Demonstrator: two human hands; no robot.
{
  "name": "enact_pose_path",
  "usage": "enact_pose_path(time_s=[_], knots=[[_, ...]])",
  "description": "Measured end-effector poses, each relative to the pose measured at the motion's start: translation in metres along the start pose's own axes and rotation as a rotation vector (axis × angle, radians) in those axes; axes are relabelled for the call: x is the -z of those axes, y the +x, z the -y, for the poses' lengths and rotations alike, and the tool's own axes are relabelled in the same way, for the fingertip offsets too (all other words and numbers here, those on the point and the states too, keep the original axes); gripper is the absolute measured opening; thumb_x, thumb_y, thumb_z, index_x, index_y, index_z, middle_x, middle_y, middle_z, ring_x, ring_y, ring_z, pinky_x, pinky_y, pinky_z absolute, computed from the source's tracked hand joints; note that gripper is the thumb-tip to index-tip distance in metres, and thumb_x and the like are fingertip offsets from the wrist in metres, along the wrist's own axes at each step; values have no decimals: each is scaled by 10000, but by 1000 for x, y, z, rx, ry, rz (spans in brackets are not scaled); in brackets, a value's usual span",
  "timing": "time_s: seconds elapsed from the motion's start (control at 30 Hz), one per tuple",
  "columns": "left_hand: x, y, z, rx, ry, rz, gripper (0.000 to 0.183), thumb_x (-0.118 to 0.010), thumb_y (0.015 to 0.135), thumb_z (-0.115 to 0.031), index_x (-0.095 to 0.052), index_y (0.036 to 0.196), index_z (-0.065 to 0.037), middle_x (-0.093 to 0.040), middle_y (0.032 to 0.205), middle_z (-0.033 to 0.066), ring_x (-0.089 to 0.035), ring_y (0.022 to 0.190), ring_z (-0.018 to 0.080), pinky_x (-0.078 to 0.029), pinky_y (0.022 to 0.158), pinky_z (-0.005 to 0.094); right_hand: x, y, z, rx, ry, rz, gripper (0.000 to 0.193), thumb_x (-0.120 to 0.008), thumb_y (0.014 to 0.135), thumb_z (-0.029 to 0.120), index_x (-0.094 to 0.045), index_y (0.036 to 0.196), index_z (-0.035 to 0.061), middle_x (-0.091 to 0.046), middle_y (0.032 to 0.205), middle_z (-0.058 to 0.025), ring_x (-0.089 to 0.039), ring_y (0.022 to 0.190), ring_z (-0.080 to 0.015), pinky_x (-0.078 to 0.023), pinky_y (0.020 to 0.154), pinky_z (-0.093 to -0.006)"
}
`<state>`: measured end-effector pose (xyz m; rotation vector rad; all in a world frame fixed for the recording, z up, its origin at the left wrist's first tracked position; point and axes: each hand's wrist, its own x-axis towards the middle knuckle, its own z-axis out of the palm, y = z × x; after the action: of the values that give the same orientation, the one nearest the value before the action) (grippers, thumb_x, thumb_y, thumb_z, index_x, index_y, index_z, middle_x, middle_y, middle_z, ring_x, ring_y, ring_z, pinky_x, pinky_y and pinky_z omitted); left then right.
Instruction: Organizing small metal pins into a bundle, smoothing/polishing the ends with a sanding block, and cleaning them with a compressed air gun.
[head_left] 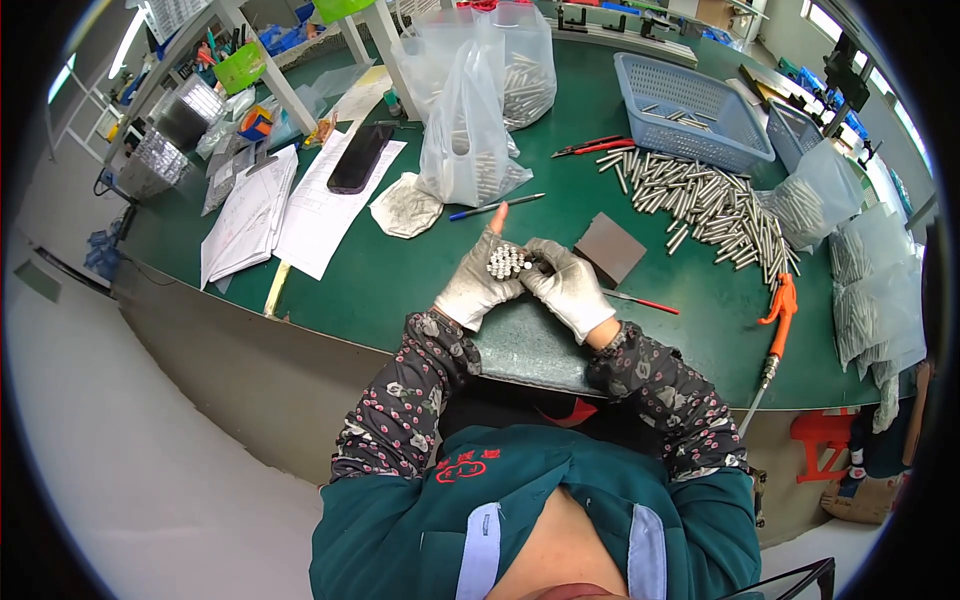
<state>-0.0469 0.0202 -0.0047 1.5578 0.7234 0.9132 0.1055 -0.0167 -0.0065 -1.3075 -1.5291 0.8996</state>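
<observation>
My left hand (478,283), in a worn white glove with a bare fingertip sticking out, is closed around a bundle of short metal rods (505,262) held end-on. My right hand (567,285), also gloved, presses against the bundle from the right side. Both hands rest just above the green table (400,280) near its front edge. A large loose pile of the same metal rods (705,205) lies on the table to the right.
A grey block (610,248) lies beside my right hand. A blue pen (495,206), red-handled cutters (592,147), an orange air gun (781,305), a blue basket (690,110), clear bags of rods (470,140), a phone (358,158) and papers (290,215) surround them.
</observation>
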Motion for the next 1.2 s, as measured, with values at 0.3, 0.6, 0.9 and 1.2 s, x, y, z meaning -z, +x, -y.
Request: enact_pose_path(time_s=[0.3,0.6,0.9,1.2], knots=[[-1,0,-1,26,-112,-12,1024,-705,594,79,-116,1399,-151,-520,892,-5,-505,818,90,-420,778,212,-2,0,0,65,-25,-65,325,-618,738,157,-562,1026,17,-627,861,-169,-630,795,-263,-490,690,-314],[-1,0,3,-6,-88,-5,1026,-705,578,84,-126,1397,-136,-508,892,-9,-499,820,88,-417,770,209,-1,-3,-2,88,13,-55,334,-603,744,124,-548,1047,-5,-624,886,-178,-630,808,-256,-491,704,-307],[-1,2,0,2,-20,16,960,-683,594,96,-189,1385,-132,-507,883,-10,-498,808,82,-414,762,199,6,-3,1,122,27,-24,314,-573,756,126,-549,1045,6,-625,880,-175,-628,795,-263,-493,696,-315],[-2,0,-10,35,-32,29,896,-651,610,119,-222,1368,-89,-545,829,9,-514,789,85,-414,762,199,74,-3,47,121,-1080,-88,633,-660,661,402,-486,1159,52,-519,1097,-136,-481,1042,-279,-380,842,-411]])
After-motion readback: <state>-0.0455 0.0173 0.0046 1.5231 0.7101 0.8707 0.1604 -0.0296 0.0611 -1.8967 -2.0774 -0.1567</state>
